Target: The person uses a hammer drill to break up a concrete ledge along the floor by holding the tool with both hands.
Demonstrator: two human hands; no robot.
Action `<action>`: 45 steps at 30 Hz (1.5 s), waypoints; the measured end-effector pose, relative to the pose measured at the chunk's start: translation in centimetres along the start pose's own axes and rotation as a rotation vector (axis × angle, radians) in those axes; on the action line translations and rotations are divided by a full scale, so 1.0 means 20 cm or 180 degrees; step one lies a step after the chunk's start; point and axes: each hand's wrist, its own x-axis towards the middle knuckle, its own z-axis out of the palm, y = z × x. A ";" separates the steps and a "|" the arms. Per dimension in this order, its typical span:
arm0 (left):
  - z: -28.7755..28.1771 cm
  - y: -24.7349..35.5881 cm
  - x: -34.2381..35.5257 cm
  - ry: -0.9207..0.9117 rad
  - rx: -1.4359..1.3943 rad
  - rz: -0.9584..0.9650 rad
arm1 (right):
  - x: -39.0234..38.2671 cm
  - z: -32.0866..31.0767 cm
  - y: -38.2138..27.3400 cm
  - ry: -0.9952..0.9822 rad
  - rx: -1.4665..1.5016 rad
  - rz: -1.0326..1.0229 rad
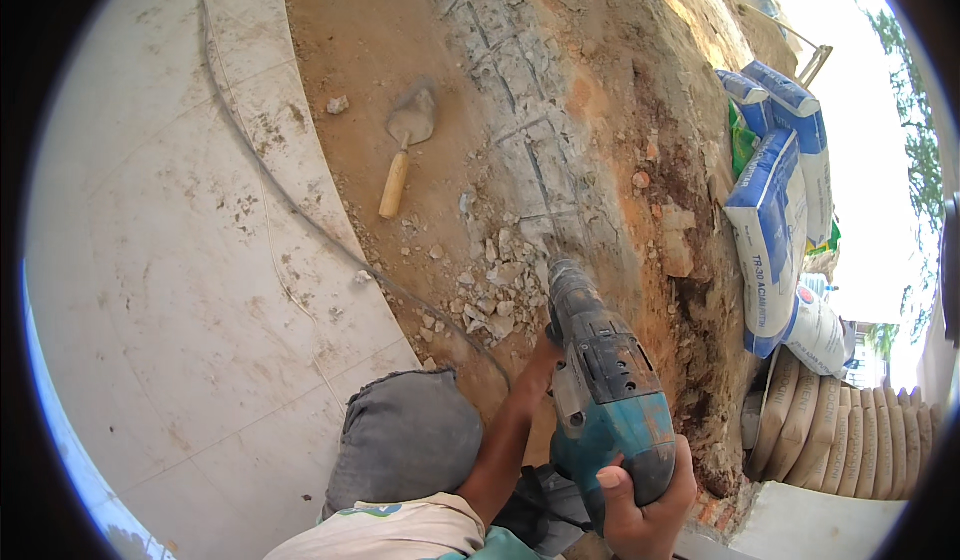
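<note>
Okay, right hand [652, 510] at lower centre-right, closed firmly round the rear grip of a teal-and-black power drill [618, 385], thumb on the left side, fingers wrapping the right. Drill sits just right of centre frame, body slanting, nose up and slightly left. Left hand [545, 352] is against the drill's left flank behind the nose; fingers mostly hidden by the tool, can't tell how far closed. Cream sleeve [400, 532] at bottom edge, grey-clad knee [405, 448] just above it, left of the left forearm.

Further up, pale rubble [495, 295] lies just left of the drill nose; can't tell whether the tip touches anything. Grooved, cracked concrete strip [512, 90] runs from there to top centre. Trowel [411, 123] with wooden handle lies on brown dirt [345, 35], upper centre-left, blade up, nobody touching it. Grey cord [262, 165] curves over pale flooring [190, 270], upper left to centre. Broken reddish earth [680, 250] right of the strip; brown sacks [840, 430] stacked lower right, blue-and-white sacks [765, 230] leaning upper right, green foliage [900, 90] beyond
</note>
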 end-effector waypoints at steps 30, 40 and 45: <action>-0.06 -0.04 0.10 0.0258 0.1096 -0.0063 | 0.10 0.02 0.30 0.0374 0.1196 0.0228; -0.09 -0.05 0.10 0.0233 0.1298 -0.0098 | 0.09 0.03 0.37 0.0435 0.1339 0.0423; -0.04 0.05 0.10 0.0378 0.1195 -0.0206 | 0.21 -0.05 0.35 0.0386 0.1493 0.0467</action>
